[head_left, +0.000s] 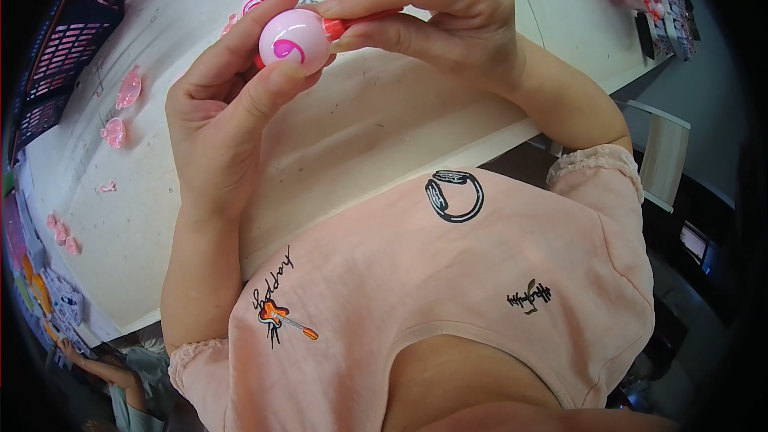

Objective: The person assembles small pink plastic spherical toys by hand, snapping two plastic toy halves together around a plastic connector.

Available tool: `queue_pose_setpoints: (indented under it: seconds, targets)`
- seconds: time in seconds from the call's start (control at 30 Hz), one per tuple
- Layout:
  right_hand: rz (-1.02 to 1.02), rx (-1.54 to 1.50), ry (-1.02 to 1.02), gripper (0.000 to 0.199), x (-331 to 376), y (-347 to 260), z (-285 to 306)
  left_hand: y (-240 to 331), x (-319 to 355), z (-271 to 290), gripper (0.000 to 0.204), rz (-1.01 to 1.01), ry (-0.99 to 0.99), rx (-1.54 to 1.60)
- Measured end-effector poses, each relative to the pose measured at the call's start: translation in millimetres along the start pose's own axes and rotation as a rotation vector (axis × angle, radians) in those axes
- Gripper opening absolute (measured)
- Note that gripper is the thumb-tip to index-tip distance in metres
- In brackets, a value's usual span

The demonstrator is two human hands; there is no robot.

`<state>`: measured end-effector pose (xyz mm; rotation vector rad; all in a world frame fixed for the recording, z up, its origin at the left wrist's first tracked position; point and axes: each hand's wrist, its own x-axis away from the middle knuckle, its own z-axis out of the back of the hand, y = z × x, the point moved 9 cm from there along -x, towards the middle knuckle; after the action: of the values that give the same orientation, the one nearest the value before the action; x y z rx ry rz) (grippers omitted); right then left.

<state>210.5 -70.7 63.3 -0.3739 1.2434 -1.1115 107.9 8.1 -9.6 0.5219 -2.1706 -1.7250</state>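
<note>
1. Glossy round pink plastic ball (290,34), magenta-swirled: above the white tabletop (360,112).
2. Left hand (220,108): fingers curled around the ball.
3. Right hand (448,20): thumb and forefinger pinched on a red piece (334,28).

From here, bare tabletop (360,128) lies open between the forearms (204,272); beyond the left hand (222,106), pink pieces (129,88) and a dark basket (76,36) obstruct.

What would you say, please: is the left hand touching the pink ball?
Touching: the head view shows the left hand, its thumb resting on the pink ball.
</note>
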Motion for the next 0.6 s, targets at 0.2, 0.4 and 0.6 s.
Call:
queue_pose_setpoints:
  seconds: [0.2,0.4,0.6]
  targets:
    - [0.069,0.099,-0.055,0.015,0,-13,-3,7,3,-1,0.045,-0.048,-0.045,-0.071]
    - [0.160,0.243,-0.112,0.016,3,-24,-10,18,9,-9,0.045,-0.131,-0.078,-0.243]
    - [0.153,0.266,-0.076,0.021,1,-18,-8,21,3,-4,0.041,-0.199,-0.017,-0.027]
